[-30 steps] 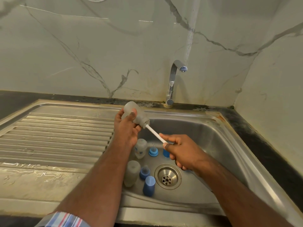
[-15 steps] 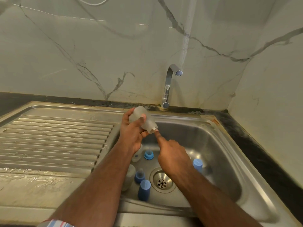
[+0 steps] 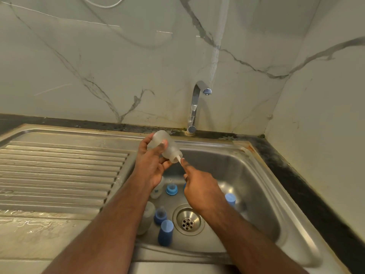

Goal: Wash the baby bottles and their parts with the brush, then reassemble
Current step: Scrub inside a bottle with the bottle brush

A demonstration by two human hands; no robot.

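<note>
in sink [image 3: 256,175]: two bottles, two teats, two caps; left hand [image 3: 152,165] fingers grip third bottle [image 3: 167,146], right hand [image 3: 199,186] brush [image 3: 178,159].

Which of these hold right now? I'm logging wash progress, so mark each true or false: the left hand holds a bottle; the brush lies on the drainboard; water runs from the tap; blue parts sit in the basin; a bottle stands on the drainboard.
1. The left hand holds a frosted bottle. True.
2. The brush lies on the drainboard. False: the right hand grips the brush handle, pushed into the bottle's mouth.
3. Water runs from the tap. False: no stream shows.
4. Blue parts sit in the basin. True, such as a blue cap.
5. A bottle stands on the drainboard. False: it is bare.
</note>
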